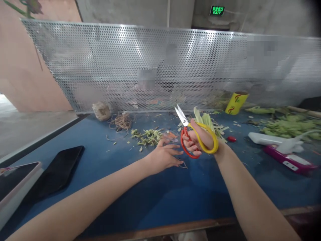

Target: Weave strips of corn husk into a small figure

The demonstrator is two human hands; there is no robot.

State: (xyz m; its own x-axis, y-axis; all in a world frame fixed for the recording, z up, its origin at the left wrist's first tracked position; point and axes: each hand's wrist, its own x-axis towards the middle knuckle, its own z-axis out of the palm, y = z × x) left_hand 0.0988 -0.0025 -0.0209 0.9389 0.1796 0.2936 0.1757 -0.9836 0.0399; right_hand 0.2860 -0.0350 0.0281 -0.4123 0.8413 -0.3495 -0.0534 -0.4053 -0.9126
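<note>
My right hand (200, 140) grips a pair of scissors (193, 134) with one yellow and one red handle loop, fingers through the loops, the short steel blades pointing up and left. Behind that hand lies a pale green leafy vegetable (205, 119). My left hand (164, 154) hovers just left of the scissors over the blue table (140, 194), fingers spread and reaching toward a small thin loop (184, 165) on the table surface. It holds nothing that I can see.
Green trimmings (147, 135), a tangle of brown rubber bands (122, 121) and a twine ball (101, 111) lie at the back. A black phone (59, 170) and tablet (15, 180) sit left. Yellow roll (236, 102), greens pile (291, 125), white and pink items (288, 157) right. Perforated metal screen (160, 67) behind.
</note>
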